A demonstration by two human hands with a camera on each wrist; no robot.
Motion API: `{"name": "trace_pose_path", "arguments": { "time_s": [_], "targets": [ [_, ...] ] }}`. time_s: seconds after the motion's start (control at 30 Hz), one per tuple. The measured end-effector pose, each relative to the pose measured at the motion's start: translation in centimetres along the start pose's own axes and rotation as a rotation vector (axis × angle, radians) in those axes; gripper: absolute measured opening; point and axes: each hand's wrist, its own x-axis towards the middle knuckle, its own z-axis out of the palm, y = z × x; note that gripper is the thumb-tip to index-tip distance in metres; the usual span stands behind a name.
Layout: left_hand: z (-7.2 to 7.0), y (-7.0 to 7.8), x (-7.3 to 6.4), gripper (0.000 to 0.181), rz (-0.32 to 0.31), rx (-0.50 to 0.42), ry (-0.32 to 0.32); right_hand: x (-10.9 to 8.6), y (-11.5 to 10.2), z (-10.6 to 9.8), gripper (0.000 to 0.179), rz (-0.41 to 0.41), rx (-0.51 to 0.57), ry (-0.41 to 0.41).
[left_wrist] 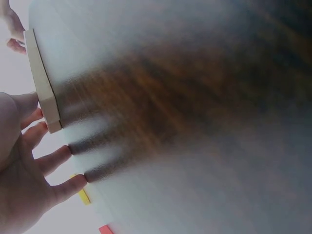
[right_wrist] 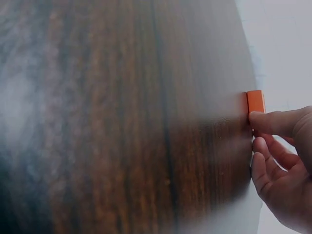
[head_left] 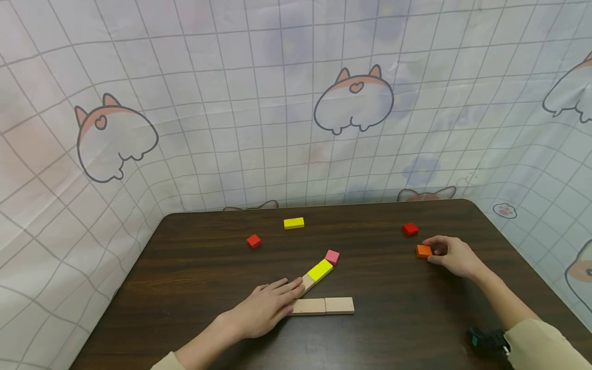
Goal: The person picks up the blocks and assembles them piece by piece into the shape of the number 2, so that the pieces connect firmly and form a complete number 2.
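My left hand [head_left: 262,308] lies with spread, straight fingers over the left ends of two plain wooden rows. The lower row is two pale wooden blocks [head_left: 339,306] end to end; the slanting row has a pale block [head_left: 307,283], a yellow block [head_left: 320,270] and a pink block [head_left: 332,257] at its tip. In the left wrist view the thumb meets a pale block's side [left_wrist: 43,83]. Over at the right, my right hand [head_left: 455,257] pinches a small orange block [head_left: 423,251] between thumb and fingers, low at the tabletop; the right wrist view shows the thumb on its end [right_wrist: 256,101].
Loose on the dark wooden table [head_left: 194,288] are a red block [head_left: 254,241], a yellow block [head_left: 294,223] at the back and another red block [head_left: 410,229] beyond the right hand. A black device [head_left: 487,339] sits by the right sleeve. A patterned cloth [head_left: 259,128] hangs behind.
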Motion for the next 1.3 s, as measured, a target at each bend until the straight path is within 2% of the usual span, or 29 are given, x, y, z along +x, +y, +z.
{"name": "trace_pose_path", "arguments": {
  "time_s": [0.7, 1.03, 1.3],
  "targets": [
    [-0.1, 0.2, -0.1, 0.054, 0.019, -0.008, 0.015, -0.4, -0.8, 0.2, 0.032, -0.016, -0.014, 0.017],
    [-0.3, 0.3, 0.0, 0.054, 0.013, -0.012, 0.007, 0.2, -2.0, 1.0, 0.031, -0.055, -0.015, 0.014],
    [-0.1, 0.3, -0.1, 0.054, -0.001, -0.02, 0.001, 1.1, -3.6, 1.8, 0.031, -0.079, 0.026, -0.007]
  ]
}}
